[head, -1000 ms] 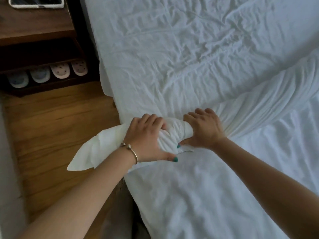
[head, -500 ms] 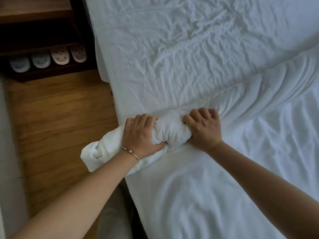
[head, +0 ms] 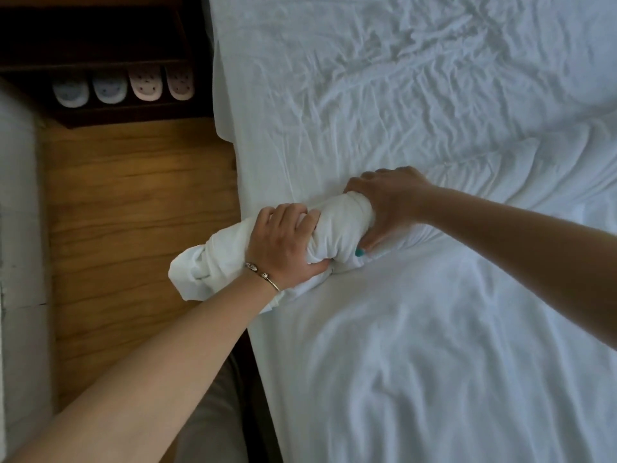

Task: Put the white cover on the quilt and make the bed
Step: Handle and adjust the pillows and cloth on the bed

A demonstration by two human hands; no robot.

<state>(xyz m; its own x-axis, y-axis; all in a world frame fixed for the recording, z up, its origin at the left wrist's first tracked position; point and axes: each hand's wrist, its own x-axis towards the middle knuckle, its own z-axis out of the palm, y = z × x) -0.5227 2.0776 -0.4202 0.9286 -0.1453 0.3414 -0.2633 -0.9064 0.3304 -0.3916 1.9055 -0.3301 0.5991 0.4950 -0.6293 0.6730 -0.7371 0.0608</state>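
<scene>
Left hand: our left hand (head: 283, 245) is curled over the rolled white bedding, fingers on top and thumb tucked under the near side, gripping it at the left edge of the bed.
Right hand: our right hand (head: 387, 202) grips the same roll just beside the left, fingers wrapped over the far side and the thumb, with a teal nail, pressed against the near side.
Roll: the roll (head: 337, 228) is a tight bundle of white cloth between our two hands; its loose end (head: 207, 269) sticks out past the mattress edge and hangs over the floor. We cannot tell where the cover ends and the quilt begins inside it.
Bed: the bed (head: 384, 95) fills the right side, its white sheet creased beyond the roll, and smoother white bedding (head: 417, 362) lies on our side of it.
Bracelet: a thin metal bracelet (head: 263, 277) sits on our left wrist, touching the roll.
Floor: a wooden floor (head: 133, 212) runs along the left of the bed.
Shelf: a dark wooden shelf (head: 100, 55) stands at the head end, close to the bed's side.
Slippers: four slippers (head: 123, 86) lie in a row in its lower compartment, two bluish and two pinkish.
In the way: our left forearm (head: 167, 362) crosses the bed's edge and hides the part of the roll under the wrist.
</scene>
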